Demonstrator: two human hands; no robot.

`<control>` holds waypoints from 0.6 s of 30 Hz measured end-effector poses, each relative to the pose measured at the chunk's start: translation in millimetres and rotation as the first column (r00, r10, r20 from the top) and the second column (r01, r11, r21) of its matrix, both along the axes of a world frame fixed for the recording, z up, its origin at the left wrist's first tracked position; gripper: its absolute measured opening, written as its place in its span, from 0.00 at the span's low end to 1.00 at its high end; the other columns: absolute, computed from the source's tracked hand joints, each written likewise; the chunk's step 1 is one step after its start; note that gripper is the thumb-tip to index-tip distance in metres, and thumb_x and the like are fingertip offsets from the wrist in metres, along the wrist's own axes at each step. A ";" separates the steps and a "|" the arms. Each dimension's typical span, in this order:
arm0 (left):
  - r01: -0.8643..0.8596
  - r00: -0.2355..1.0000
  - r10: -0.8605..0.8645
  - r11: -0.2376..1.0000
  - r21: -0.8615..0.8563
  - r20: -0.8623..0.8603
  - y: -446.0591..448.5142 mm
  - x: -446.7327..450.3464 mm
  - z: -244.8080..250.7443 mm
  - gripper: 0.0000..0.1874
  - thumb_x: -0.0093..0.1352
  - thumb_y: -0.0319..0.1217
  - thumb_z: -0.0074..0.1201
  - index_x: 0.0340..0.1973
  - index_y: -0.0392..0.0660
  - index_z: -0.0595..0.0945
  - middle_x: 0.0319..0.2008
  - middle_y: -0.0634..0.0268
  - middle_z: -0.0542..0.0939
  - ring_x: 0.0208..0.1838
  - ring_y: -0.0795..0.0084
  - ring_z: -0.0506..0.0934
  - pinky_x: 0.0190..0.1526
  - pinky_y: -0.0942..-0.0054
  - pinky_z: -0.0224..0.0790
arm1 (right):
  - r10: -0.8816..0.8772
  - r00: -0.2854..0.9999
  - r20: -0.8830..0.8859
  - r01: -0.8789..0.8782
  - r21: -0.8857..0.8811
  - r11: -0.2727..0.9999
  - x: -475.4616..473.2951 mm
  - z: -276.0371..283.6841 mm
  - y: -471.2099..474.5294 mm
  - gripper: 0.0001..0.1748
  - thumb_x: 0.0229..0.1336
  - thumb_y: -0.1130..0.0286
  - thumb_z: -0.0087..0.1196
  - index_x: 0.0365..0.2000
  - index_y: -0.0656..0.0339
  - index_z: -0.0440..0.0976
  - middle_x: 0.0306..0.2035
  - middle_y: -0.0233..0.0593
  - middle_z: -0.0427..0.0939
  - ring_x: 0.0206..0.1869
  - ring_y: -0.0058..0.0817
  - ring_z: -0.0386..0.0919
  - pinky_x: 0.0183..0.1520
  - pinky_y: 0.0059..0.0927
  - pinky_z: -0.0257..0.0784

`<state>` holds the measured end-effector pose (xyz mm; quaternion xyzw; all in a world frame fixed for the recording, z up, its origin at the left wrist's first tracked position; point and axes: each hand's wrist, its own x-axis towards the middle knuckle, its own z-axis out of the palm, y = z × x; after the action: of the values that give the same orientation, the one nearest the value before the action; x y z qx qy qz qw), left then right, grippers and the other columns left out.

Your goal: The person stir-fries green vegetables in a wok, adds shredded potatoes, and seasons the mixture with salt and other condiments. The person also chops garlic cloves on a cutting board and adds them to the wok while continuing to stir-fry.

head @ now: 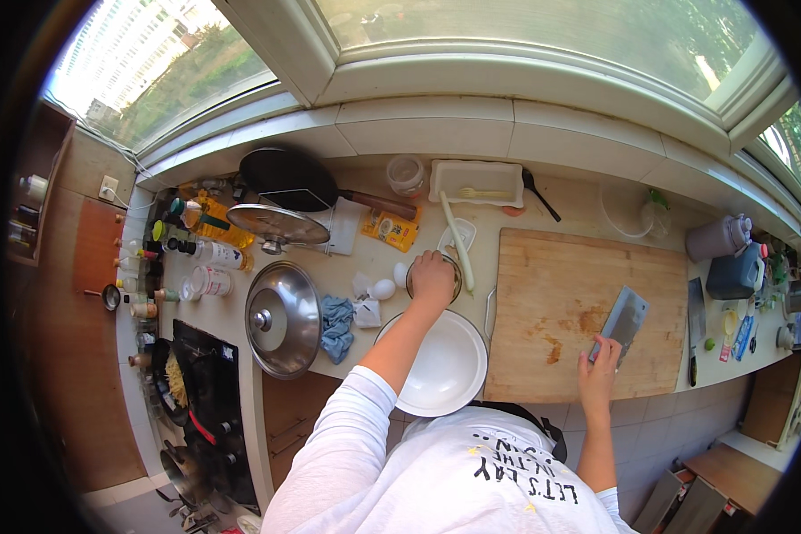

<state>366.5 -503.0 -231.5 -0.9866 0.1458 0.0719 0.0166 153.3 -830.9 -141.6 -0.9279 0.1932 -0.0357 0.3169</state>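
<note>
My left hand [434,279] reaches over a small round bowl [456,294] and covers most of it. Its fingertips are hidden, so whether they hold anything does not show. Just in front sits a large white bowl [444,364], with nothing visible in it. On the right, my right hand [599,374] grips a cleaver [626,319] at its near end, with the broad blade slanting away over a wooden cutting board [534,287]. Brownish wet marks stain the board beside the blade. A long pale green stalk [457,240] lies across a small white dish [466,232] beside the small bowl.
Eggs [382,289], a blue cloth [337,327] and a steel domed lid [284,320] stand to the left. Farther left is a stove [207,354] with a pan [167,384] of shredded food. Another knife [696,320] lies right of the board. Behind sits a white tray [477,177].
</note>
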 end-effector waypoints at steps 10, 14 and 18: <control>-0.250 0.942 0.070 0.801 -0.544 -0.329 -8.3 -1.3 73.1 0.07 0.61 0.32 0.62 0.33 0.46 0.85 0.34 0.59 0.84 0.42 0.56 0.81 0.45 0.59 0.74 | -0.004 0.998 0.060 0.004 0.003 1.000 -5.6 -6.0 -9.9 0.22 0.59 0.81 0.57 0.54 0.63 0.69 0.53 0.47 0.66 0.42 0.40 0.74 0.45 0.37 0.75; 0.014 0.949 -0.224 0.734 -0.680 -0.223 -80.3 -36.4 74.2 0.07 0.62 0.29 0.60 0.35 0.43 0.82 0.32 0.56 0.84 0.38 0.53 0.83 0.40 0.55 0.76 | -0.010 0.998 0.061 0.008 0.021 1.000 2.6 -4.7 -9.7 0.22 0.59 0.82 0.57 0.54 0.63 0.69 0.53 0.46 0.66 0.40 0.39 0.73 0.44 0.37 0.76; 0.323 0.915 -0.403 0.771 -0.549 -0.027 -135.1 -76.6 9.7 0.04 0.60 0.25 0.57 0.31 0.42 0.82 0.32 0.54 0.82 0.40 0.51 0.82 0.41 0.55 0.76 | 0.003 0.998 0.059 -0.004 0.021 1.000 10.0 6.2 -4.9 0.22 0.59 0.82 0.57 0.54 0.62 0.69 0.53 0.45 0.66 0.39 0.36 0.72 0.42 0.35 0.76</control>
<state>289.9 -638.0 -221.8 -0.8969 0.3487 0.0946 -0.2550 163.3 -835.8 -135.4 -0.9234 0.1826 -0.0605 0.3321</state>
